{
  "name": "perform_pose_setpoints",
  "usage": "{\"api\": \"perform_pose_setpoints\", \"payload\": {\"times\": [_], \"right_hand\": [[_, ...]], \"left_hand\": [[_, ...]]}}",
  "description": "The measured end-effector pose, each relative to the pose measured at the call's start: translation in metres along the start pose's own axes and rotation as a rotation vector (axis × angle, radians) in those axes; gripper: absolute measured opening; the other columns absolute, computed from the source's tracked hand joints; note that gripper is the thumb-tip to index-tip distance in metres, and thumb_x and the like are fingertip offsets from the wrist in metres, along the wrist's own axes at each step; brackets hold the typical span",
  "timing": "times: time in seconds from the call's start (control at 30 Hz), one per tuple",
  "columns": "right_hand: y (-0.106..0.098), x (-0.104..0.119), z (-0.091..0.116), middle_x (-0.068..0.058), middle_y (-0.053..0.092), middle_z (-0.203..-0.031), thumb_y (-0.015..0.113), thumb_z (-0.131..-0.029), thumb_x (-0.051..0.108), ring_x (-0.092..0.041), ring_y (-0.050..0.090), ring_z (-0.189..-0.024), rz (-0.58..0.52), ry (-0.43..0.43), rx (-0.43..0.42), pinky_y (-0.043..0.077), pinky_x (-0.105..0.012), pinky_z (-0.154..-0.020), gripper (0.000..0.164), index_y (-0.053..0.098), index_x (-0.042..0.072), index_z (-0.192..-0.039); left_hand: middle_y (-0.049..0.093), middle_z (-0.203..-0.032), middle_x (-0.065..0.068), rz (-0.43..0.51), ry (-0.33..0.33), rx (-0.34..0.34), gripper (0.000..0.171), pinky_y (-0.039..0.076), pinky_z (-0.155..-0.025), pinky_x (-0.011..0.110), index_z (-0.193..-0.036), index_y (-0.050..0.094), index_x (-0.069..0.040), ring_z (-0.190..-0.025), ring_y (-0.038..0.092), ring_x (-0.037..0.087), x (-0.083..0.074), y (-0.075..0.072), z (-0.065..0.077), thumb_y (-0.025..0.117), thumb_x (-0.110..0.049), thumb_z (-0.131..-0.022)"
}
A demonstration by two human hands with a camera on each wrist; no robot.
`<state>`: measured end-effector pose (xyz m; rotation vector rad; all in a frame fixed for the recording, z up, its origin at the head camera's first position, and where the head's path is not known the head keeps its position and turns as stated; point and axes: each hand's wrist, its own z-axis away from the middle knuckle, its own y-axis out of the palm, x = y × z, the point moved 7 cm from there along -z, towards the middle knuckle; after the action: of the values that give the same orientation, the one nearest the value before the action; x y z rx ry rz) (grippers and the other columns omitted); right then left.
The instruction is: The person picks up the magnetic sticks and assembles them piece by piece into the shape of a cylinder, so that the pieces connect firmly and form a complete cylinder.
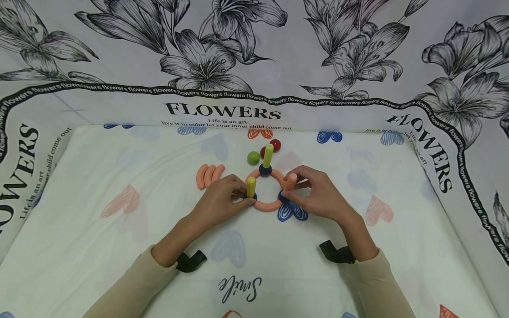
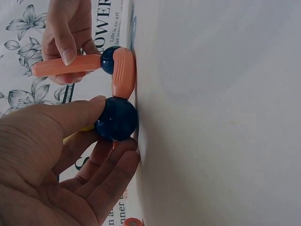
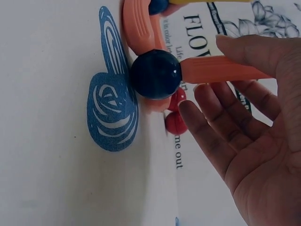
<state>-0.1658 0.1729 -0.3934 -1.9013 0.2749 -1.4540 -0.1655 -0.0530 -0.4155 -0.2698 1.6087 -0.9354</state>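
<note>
Curved orange pieces (image 1: 267, 206) and navy balls (image 1: 265, 170) form a ring lying on the cloth. A lime rod (image 1: 268, 155) rises from the far ball, a yellow rod (image 1: 251, 187) from the left one and an orange rod (image 1: 292, 182) from the right one. My left hand (image 1: 222, 196) holds the left navy ball (image 2: 117, 118), thumb against its side; the yellow rod is mostly hidden in the left wrist view. Between thumb and fingers, my right hand (image 1: 318, 192) pinches the orange rod (image 3: 221, 69), which joins the right navy ball (image 3: 156, 74).
Several loose curved orange pieces (image 1: 208, 176) lie left of the ring. Behind it are a green ball (image 1: 253, 157) and two red balls (image 1: 275, 145), one partly hidden by the lime rod. A black curved object (image 1: 191, 261) sits by the left wrist, another (image 1: 336, 252) by the right.
</note>
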Motion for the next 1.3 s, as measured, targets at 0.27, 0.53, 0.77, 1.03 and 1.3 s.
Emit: {"api": "perform_pose_setpoints", "payload": {"times": [0.27,0.53,0.77,1.03,1.3], "right_hand": [[0.003,-0.001,0.0,-0.005,0.074,-0.116,0.084,-0.091,0.017,-0.021,0.074,-0.106,0.023,0.0,0.018,0.064,-0.042,-0.094,0.037,0.069,0.01,-0.124],[-0.001,0.0,0.0,-0.003,0.074,-0.117,0.088,-0.088,0.018,-0.022,0.074,-0.108,0.047,-0.01,0.027,0.064,-0.044,-0.095,0.041,0.069,0.011,-0.123],[-0.004,-0.008,0.004,-0.001,0.073,-0.121,0.089,-0.086,0.019,-0.024,0.073,-0.114,0.047,0.057,0.108,0.06,-0.049,-0.103,0.046,0.069,0.015,-0.128],[-0.018,-0.013,0.008,-0.006,0.072,-0.126,0.086,-0.088,0.012,-0.028,0.071,-0.119,0.068,0.084,0.103,0.057,-0.054,-0.107,0.045,0.069,0.015,-0.13],[-0.028,-0.018,-0.003,-0.011,0.072,-0.124,0.077,-0.095,0.005,-0.031,0.073,-0.116,0.088,0.052,-0.009,0.059,-0.054,-0.102,0.033,0.071,0.009,-0.127]], "left_hand": [[0.071,-0.105,0.002,-0.013,0.001,-0.006,0.022,0.063,-0.083,0.032,-0.106,0.08,-0.014,-0.095,0.075,0.012,0.001,-0.001,0.002,0.088,-0.026,-0.089],[0.071,-0.106,0.002,-0.01,-0.009,-0.005,0.022,0.063,-0.085,0.031,-0.107,0.081,-0.014,-0.096,0.075,0.013,0.002,-0.002,0.002,0.088,-0.026,-0.089],[0.071,-0.105,0.002,-0.007,0.005,-0.011,0.023,0.063,-0.083,0.031,-0.106,0.08,-0.013,-0.095,0.074,0.012,0.003,-0.001,0.003,0.089,-0.025,-0.088],[0.071,-0.103,0.002,-0.009,0.026,-0.019,0.024,0.063,-0.083,0.029,-0.105,0.08,-0.012,-0.094,0.073,0.011,0.002,-0.001,0.001,0.089,-0.025,-0.087],[0.071,-0.104,0.002,-0.005,0.025,-0.013,0.024,0.063,-0.084,0.028,-0.106,0.08,-0.012,-0.094,0.071,0.012,0.001,-0.001,0.0,0.088,-0.024,-0.088]]}}
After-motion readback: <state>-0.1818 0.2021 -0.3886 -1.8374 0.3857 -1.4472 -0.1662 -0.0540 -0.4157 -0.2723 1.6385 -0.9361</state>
